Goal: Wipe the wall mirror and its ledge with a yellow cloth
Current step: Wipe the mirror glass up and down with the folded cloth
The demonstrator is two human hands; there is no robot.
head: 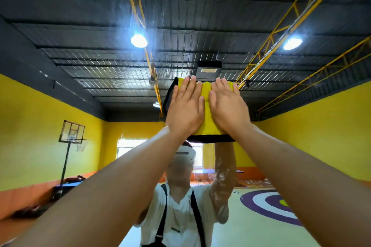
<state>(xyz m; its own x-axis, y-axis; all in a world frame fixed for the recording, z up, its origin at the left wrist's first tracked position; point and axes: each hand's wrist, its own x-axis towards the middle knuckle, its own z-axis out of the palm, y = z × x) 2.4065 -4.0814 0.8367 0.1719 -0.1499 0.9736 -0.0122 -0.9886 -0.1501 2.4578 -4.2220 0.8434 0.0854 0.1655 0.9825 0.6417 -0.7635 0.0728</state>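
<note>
Presses the yellow cloth flat to the mirror, high up, above the reflected head. Covers most of it with the left hand and right hand, side by side, fingers straight and pointing up, thumbs nearly touching. Shows only a middle strip, the top edge, and black trim at left and bottom. Bottom hem level, left to right; cannot tell the long axis. White smears blur one reflected forearm.
</note>
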